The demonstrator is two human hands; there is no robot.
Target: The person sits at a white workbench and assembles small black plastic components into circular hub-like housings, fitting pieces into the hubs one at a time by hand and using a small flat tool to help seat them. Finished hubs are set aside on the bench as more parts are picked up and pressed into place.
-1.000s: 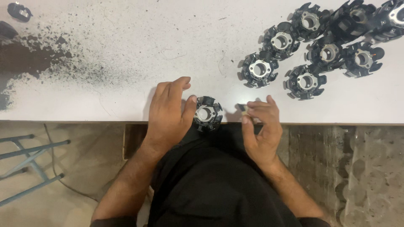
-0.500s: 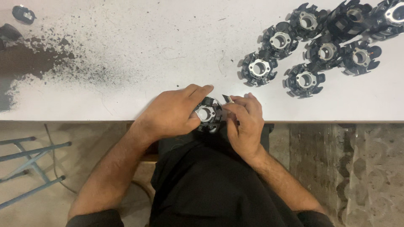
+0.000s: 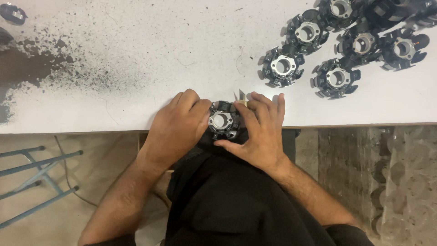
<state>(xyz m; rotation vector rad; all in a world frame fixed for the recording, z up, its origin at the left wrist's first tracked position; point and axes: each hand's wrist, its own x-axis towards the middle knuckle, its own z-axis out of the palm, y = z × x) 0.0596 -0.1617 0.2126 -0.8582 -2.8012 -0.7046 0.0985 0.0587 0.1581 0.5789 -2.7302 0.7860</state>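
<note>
Black ring part w/ metal bore (image 3: 222, 120) sits at the near edge of the white table (image 3: 136, 59), right btwn my hands, bore facing up at me. L hand (image 3: 178, 128) pinches its left rim, fingers curled tight; R hand (image 3: 260, 130) presses the right side, fingers together, holding a small pale blade-like tool (image 3: 241, 96) just behind it. Both hands equally close; finished-looking ring parts (image 3: 339, 45) lie well off far-right.

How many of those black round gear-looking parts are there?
At least 8. One sits at the table edge between the left hand and right hand. About six cluster top right, some cut off. Another lies top left.
</note>
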